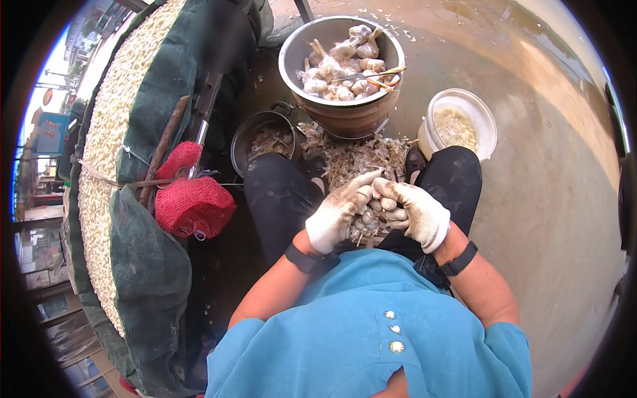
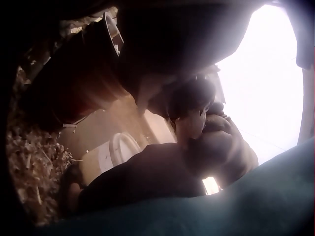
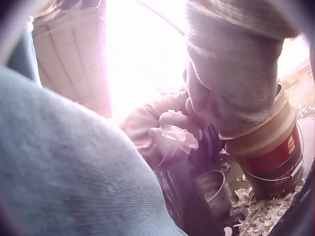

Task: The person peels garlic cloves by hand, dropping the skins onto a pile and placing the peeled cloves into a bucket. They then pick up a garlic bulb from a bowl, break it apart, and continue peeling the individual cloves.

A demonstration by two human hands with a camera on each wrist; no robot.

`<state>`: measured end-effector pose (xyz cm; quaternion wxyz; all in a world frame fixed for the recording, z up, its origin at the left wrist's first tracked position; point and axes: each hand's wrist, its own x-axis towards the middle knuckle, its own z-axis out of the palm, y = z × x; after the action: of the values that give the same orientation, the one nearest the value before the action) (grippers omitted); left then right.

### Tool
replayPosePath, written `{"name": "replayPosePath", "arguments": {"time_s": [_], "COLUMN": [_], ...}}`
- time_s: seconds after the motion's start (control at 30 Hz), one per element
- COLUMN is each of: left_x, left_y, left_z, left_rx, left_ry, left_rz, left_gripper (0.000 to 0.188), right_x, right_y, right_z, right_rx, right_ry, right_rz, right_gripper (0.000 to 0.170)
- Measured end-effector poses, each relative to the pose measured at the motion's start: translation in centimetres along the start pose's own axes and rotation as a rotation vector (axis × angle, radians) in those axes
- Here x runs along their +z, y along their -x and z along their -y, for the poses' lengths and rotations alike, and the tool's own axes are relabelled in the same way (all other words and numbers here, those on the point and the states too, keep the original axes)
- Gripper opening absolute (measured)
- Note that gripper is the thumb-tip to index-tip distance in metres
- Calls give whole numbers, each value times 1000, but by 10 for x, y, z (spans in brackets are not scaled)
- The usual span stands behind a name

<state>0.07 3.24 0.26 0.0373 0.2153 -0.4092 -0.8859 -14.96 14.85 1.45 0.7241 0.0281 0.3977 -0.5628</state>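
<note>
Gripping garlic (image 3: 175,139), hands (image 1: 342,211) (image 1: 424,215) near red-labelled, yellow-logoed bucket (image 3: 273,167)

Outdoor garlic yard, looks like: sunlit brown concrete ground (image 1: 551,219), small pale cloves (image 1: 123,79) in dark-green cloth (image 1: 158,96) along its left edge.

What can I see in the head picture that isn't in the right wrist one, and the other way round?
Only the head view shows the garlic bulbs piled in the metal bowl, the red mesh bag, the white tub and the long heap of small white pieces.

Only the right wrist view shows the red label with its yellow mark, on the bucket's side.

Both show the gloved left hand and right hand, the blue shirt, the bucket and the scattered peel.
</note>
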Motion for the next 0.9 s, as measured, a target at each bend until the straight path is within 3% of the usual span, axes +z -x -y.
{"name": "replayPosePath", "arguments": {"time_s": [0.1, 0.2, 0.33, 0.4, 0.43, 0.5, 0.6, 0.63, 0.9], "left_x": [-7, -14, -18, -22, -23, -25, -24, -24, -18], "left_y": [0, -3, -3, -4, -4, -2, -1, -2, 2], "left_z": [1, 7, 8, 11, 10, 7, 6, 6, 3], "left_rx": [-87, -53, -20, -41, -39, -43, -53, -53, -42], "left_ry": [15, -45, -49, 167, 168, 202, 324, 325, 167], "left_rz": [41, 7, -84, -129, -131, -104, -25, -24, -25], "left_gripper": [54, 43, 36, 30, 30, 25, 21, 21, 34], "right_x": [0, 10, -6, -31, -32, -26, -14, -11, -14], "right_y": [-5, -4, -21, -34, -29, -12, -2, 0, -7], "right_z": [-9, -10, -22, -33, -30, -22, -12, -14, -22], "right_rx": [-64, -143, -233, -447, -445, -391, -302, -433, -460], "right_ry": [52, 244, 306, 685, 687, 853, 1080, 1173, 1160], "right_rz": [-73, -225, -246, -415, -412, -209, -158, -149, -138], "right_gripper": [20, 20, 23, 26, 26, 29, 30, 27, 31]}}
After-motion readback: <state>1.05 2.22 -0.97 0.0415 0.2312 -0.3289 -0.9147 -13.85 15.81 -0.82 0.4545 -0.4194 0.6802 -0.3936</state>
